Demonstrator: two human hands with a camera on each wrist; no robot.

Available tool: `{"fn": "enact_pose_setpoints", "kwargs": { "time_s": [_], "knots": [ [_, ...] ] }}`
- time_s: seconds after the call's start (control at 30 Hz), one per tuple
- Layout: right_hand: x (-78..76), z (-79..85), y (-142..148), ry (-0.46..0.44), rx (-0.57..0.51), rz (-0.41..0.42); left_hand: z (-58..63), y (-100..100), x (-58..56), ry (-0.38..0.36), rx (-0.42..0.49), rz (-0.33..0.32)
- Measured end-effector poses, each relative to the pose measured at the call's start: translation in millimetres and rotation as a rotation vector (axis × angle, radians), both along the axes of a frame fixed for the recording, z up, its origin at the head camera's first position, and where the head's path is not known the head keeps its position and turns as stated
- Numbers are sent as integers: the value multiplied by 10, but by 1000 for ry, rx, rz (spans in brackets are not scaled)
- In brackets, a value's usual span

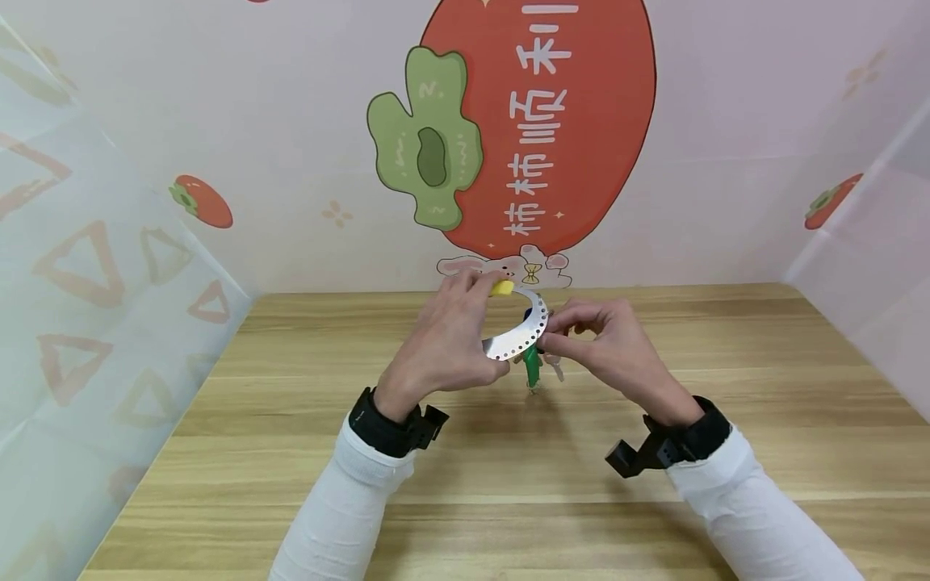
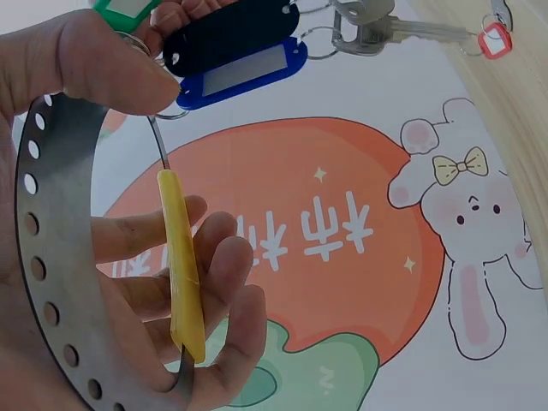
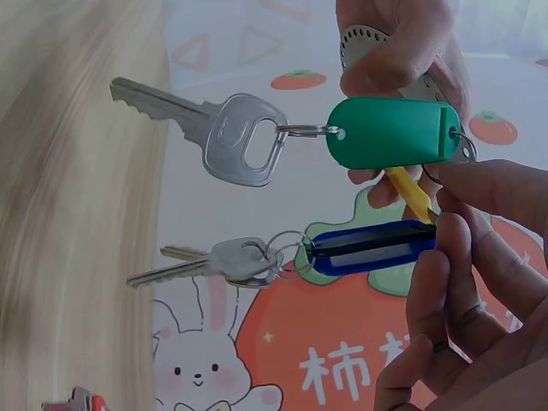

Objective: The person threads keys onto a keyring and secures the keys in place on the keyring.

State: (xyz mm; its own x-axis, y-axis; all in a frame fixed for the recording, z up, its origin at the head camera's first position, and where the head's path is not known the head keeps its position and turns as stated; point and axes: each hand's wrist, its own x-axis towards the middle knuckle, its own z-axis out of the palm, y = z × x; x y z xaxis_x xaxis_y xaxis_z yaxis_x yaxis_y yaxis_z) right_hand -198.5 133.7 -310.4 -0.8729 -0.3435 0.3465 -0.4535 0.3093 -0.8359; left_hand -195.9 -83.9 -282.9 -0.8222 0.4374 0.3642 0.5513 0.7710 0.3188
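My left hand (image 1: pixel 446 339) grips a flat metal key ring holder (image 1: pixel 519 340), a curved band with a row of holes and a yellow sleeve (image 2: pixel 181 265) on its thinner side. At the band's right edge, my right hand (image 1: pixel 613 347) pinches a small wire ring between thumb and fingers. From there hang a green key tag (image 3: pixel 385 130) with a silver key (image 3: pixel 224 137), a blue key tag (image 2: pixel 248 75) and a black key tag (image 2: pixel 227 34). More keys (image 3: pixel 240 259) dangle from the blue and black tags. Fingertips partly hide where the rings meet the band.
A wooden table (image 1: pixel 479 500) lies under both hands. Beyond it stands a printed backdrop (image 1: pixel 291 161) with a large persimmon drawing. On the tabletop lies a small red key tag (image 2: pixel 495 40) with a key.
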Motion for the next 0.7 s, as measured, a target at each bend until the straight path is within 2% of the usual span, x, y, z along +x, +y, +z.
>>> {"fn": "enact_pose_setpoints", "kwargs": {
  "time_s": [0.37,0.7],
  "knots": [
    [-39,50,95,-19,66,-35,1,-20,-9,-24,-27,79],
    [-84,64,187,-65,79,-66,-6,-25,-17,-37,-38,105]
  ]
}}
